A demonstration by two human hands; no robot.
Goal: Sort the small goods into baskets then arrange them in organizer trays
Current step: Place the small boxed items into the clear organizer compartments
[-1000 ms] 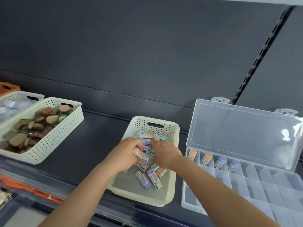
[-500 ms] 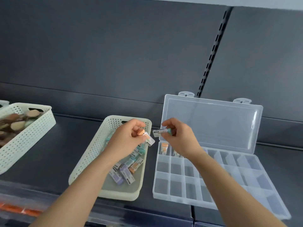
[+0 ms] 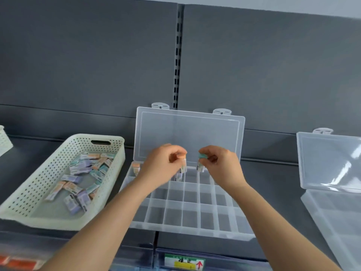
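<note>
A clear organizer tray [image 3: 187, 216] with its lid [image 3: 189, 133] raised lies on the dark shelf. My left hand [image 3: 162, 167] pinches a small orange-capped tube [image 3: 183, 163] upright over the tray's back row. Just to its right, my right hand [image 3: 220, 165] pinches a teal-capped tube [image 3: 202, 161] above the same row. One orange-capped tube [image 3: 135, 168] stands in the back-left compartment. A cream perforated basket [image 3: 64, 153] to the left holds several more small labelled tubes [image 3: 82, 180].
A second clear organizer [image 3: 336, 208] with its lid up sits at the right edge. The corner of another cream basket [image 3: 4, 138] shows at far left. A slotted upright [image 3: 177, 55] runs up the grey back panel. A price label [image 3: 183, 262] hangs on the shelf's front edge.
Both hands lifted out of the basket, each with a tube, and moved right over the organizer's back row. The view swung right, bringing the second organizer into sight.
</note>
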